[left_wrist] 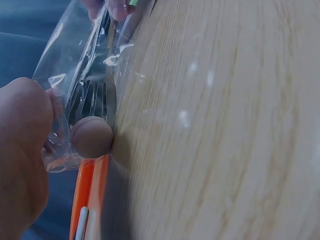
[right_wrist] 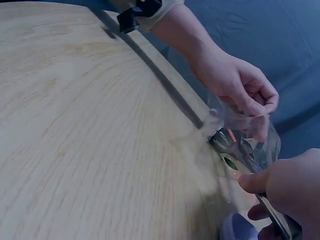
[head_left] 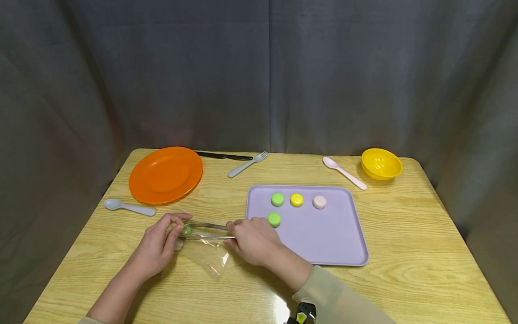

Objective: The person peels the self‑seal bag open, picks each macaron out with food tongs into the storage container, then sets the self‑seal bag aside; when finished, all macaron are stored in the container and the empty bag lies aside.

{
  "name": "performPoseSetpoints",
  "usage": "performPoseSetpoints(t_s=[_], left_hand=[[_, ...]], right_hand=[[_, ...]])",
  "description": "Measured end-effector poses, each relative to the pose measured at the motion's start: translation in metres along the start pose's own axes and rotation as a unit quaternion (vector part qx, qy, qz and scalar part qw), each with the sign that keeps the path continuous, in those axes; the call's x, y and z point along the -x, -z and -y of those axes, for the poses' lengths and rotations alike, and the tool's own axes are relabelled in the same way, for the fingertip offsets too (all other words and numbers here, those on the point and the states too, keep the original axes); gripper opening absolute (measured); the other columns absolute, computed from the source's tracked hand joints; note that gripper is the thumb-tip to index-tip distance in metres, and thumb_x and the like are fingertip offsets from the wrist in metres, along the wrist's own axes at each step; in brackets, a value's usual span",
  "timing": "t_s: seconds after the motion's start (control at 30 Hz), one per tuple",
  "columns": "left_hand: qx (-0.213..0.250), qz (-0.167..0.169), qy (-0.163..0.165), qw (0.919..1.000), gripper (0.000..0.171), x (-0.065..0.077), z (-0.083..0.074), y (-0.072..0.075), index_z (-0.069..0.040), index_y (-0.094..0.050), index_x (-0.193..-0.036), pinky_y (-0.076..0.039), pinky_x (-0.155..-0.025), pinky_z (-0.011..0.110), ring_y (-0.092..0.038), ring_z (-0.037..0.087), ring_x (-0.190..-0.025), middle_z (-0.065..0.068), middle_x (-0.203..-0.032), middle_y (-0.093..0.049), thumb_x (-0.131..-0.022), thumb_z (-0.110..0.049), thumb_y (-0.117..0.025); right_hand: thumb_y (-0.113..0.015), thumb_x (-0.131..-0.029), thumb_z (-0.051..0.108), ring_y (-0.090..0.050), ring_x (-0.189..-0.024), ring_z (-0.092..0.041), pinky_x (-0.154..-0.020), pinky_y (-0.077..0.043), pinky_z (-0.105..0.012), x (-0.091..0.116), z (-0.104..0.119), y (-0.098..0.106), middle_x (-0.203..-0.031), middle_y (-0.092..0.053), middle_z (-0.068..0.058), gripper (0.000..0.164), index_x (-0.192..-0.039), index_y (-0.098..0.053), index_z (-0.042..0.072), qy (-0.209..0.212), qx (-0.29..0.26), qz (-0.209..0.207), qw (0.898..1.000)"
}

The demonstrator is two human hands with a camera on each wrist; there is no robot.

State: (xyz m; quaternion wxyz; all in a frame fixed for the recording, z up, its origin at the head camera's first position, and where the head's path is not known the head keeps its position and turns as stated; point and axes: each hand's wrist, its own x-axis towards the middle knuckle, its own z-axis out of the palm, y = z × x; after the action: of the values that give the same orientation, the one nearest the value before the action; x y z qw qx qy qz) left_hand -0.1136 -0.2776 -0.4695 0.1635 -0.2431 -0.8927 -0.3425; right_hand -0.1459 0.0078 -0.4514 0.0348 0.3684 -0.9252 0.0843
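Observation:
My left hand (head_left: 157,246) pinches a clear plastic bag (head_left: 210,263) at its left end, above the table. The right hand (head_left: 256,238) grips metal tongs (head_left: 214,237), whose arms reach left into the bag. In the left wrist view, the slotted tong ends lie inside the bag beside a pale round macaron (left_wrist: 91,137). Close to the left fingertips, a green macaron (head_left: 186,230) shows through the plastic; whether the tongs clamp it I cannot tell. Under and beyond the right hand is a lilac tray (head_left: 323,238) carrying two green macarons (head_left: 277,200), a yellow macaron (head_left: 296,200) and a pale pink macaron (head_left: 319,202).
An orange plate (head_left: 166,175) lies at the back left, with a black knife (head_left: 224,156) and a grey fork (head_left: 247,164) to its right. In front of it lies a grey spoon (head_left: 129,207). At the back right are a pink spoon (head_left: 345,173) and a yellow bowl (head_left: 381,164).

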Motion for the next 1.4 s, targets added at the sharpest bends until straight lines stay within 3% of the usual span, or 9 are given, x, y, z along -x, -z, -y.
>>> performPoseSetpoints(t_s=[0.2,0.4,0.63,0.83,1.1,1.4], left_hand=[[-0.014,-0.018,0.001,0.9997,0.022,0.002,0.001,0.001,-0.007,-0.057,-0.109,-0.044,-0.098,0.013,-0.069,0.030,-0.114,0.005,-0.128,-0.071,-0.100,0.010,-0.066],[-0.041,-0.036,0.002,0.9985,0.024,0.004,0.005,0.007,-0.011,-0.064,-0.107,-0.038,-0.105,0.013,-0.065,0.023,-0.112,0.000,-0.118,-0.071,-0.095,0.008,-0.074],[-0.053,-0.035,-0.010,0.9979,0.029,0.003,0.008,0.017,-0.014,-0.068,-0.103,-0.047,-0.088,0.015,-0.064,0.012,-0.096,-0.009,-0.102,-0.068,-0.089,0.009,-0.080],[-0.049,-0.033,-0.007,0.9982,0.027,0.003,0.011,0.017,-0.012,-0.070,-0.104,-0.048,-0.083,0.013,-0.064,0.011,-0.092,-0.009,-0.100,-0.069,-0.089,0.010,-0.079],[-0.056,-0.028,-0.003,0.9980,0.026,0.001,0.011,0.018,-0.010,-0.075,-0.106,-0.049,-0.081,0.010,-0.067,0.011,-0.090,-0.008,-0.102,-0.072,-0.089,0.009,-0.080],[-0.047,-0.005,-0.009,0.9988,0.024,-0.005,0.011,0.024,-0.012,-0.079,-0.104,-0.048,-0.071,0.012,-0.064,0.007,-0.080,-0.011,-0.100,-0.073,-0.088,0.006,-0.083]], right_hand=[[-0.066,-0.105,0.046,-0.054,-0.058,-0.012,-0.047,-0.043,-0.031,0.008,-0.012,0.011,-0.079,-0.065,0.009,0.029,-0.104,-0.072,0.018,0.004,-0.020,0.006,1.000],[-0.069,-0.103,0.047,-0.051,-0.057,-0.010,-0.049,-0.044,-0.033,0.022,-0.025,0.019,-0.078,-0.062,0.010,0.030,-0.104,-0.073,0.017,0.020,-0.021,-0.003,1.000],[-0.071,-0.102,0.047,-0.053,-0.060,-0.011,-0.050,-0.044,-0.034,0.041,-0.042,0.022,-0.087,-0.067,0.011,0.035,-0.122,-0.075,0.019,0.014,-0.028,-0.015,0.999],[-0.072,-0.101,0.046,-0.060,-0.063,-0.014,-0.052,-0.047,-0.036,0.056,-0.057,0.029,-0.094,-0.073,0.009,0.034,-0.120,-0.075,0.018,0.005,-0.029,-0.035,0.999],[-0.078,-0.097,0.044,-0.050,-0.060,-0.010,-0.047,-0.039,-0.032,0.080,-0.081,0.045,-0.086,-0.068,0.010,0.025,-0.099,-0.068,0.021,-0.029,-0.037,-0.053,0.997],[-0.082,-0.095,0.038,-0.043,-0.055,-0.008,-0.046,-0.034,-0.031,0.113,-0.111,0.061,-0.068,-0.046,0.017,0.026,-0.088,-0.060,0.027,-0.070,-0.045,-0.075,0.994]])
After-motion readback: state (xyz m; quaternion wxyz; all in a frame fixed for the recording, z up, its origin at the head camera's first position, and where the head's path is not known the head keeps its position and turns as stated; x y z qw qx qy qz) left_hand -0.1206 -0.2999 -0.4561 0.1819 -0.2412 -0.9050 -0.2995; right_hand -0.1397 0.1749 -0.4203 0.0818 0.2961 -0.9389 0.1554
